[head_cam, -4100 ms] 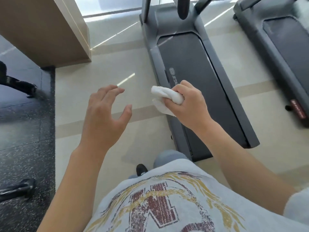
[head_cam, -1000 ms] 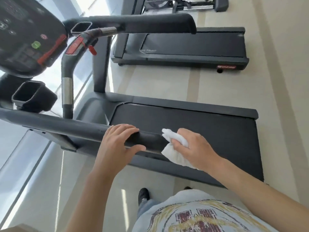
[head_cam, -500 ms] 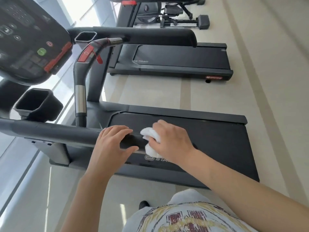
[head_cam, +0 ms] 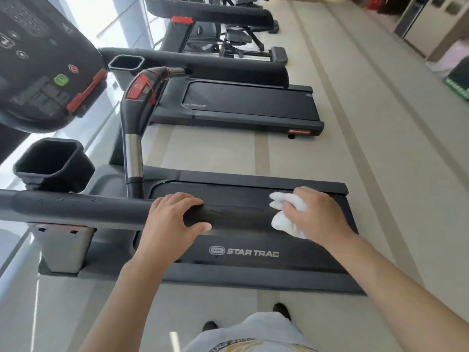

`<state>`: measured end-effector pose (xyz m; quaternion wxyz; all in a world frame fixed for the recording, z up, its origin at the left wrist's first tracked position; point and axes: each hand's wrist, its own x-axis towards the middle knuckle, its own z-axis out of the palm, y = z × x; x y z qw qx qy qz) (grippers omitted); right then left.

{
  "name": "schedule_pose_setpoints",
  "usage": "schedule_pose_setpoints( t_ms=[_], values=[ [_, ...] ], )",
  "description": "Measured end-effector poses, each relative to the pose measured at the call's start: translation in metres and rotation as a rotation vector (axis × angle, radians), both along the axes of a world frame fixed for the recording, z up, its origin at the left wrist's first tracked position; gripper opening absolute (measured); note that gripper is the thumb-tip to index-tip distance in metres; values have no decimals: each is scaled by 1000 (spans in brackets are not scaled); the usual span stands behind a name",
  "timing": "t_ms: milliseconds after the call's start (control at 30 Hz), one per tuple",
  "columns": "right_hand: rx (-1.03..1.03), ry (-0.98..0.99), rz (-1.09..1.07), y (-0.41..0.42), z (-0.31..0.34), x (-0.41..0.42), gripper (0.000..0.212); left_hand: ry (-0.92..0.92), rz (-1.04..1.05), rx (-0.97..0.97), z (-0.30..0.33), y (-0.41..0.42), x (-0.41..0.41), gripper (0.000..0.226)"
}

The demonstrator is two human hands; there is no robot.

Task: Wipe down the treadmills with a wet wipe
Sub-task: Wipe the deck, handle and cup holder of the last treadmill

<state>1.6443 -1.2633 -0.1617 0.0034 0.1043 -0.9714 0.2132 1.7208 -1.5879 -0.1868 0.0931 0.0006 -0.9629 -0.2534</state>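
Wet wipe point(head_cam: 284, 214) bunched in right hand point(head_cam: 314, 214) at handrail point(head_cam: 76, 209) end, left hand point(head_cam: 172, 222) nearby

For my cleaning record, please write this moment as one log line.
left hand: grips handrail | right hand: presses wet wipe on handrail end | treadmill: wiping under way

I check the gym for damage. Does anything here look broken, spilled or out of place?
Nothing stands out. The left hand grips the near handrail, the right hand holds the white wipe against its end, and the treadmills look intact.
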Motion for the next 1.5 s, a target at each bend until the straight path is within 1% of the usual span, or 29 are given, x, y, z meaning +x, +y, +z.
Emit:
schedule_pose_setpoints(
  t_ms=[67, 133, 233, 300, 333, 400, 467, 533, 633, 700, 800, 900, 1000, 1100, 1167, 1233, 1300, 1400, 1500],
  values=[
    [23, 11, -48, 0, -1, 3, 36, 15, -5, 43, -4, -2, -1, 54],
    [56, 54, -38, -20, -3, 8, 34, 35, -20, 73, -6, -5, -2, 54],
    [49, 137, 79, -76, -7, 14, 29, 25, -60, 101, -5, -13, -4, 53],
    [47, 168, 168, -128, -10, 15, 28, -7, -70, 123, -3, -24, -5, 52],
    [47, 180, 207, -155, -10, 14, 28, 0, -71, 105, -4, -30, -5, 50],
    [32, 146, 264, -201, -6, 13, 26, 33, -46, 36, -7, -43, -3, 47],
    [15, 83, 282, -225, -3, 11, 24, 71, 1, 37, -9, -51, 1, 47],
    [-3, 75, 302, -223, -2, 10, 25, 82, 30, 54, -8, -51, 5, 49],
    [8, 76, 316, -183, 0, 12, 31, 58, 47, 80, -5, -48, 8, 57],
    [38, 55, 250, -140, 2, 8, 35, 39, 61, 102, -3, -47, 8, 60],
    [79, 30, 106, -68, 4, 2, 38, 62, 71, 106, -5, -47, 8, 62],
    [103, -27, -21, -35, 7, 0, 38, 60, 73, 92, -8, -46, 6, 63],
    [128, -87, -28, -52, 7, -6, 35, 61, 63, 81, -10, -48, 4, 64],
    [152, -132, 142, -107, 6, -16, 41, 75, 70, 72, -12, -46, 5, 66],
    [147, -128, 260, -159, 3, -19, 34, 67, 86, 53, -13, -43, 6, 69],
    [110, -128, 327, -208, 3, -16, 31, 63, 95, 44, -13, -40, 8, 72],
    [81, -148, 356, -231, 3, -18, 34, 54, 100, 41, -12, -38, 9, 74],
    [-14, -263, 378, -213, 4, -24, 37, 50, 99, 37, -11, -36, 12, 70],
    [-38, -343, 364, -161, 12, -32, 34, 56, 47, -13, -7, -19, 7, 66]
  ],
)
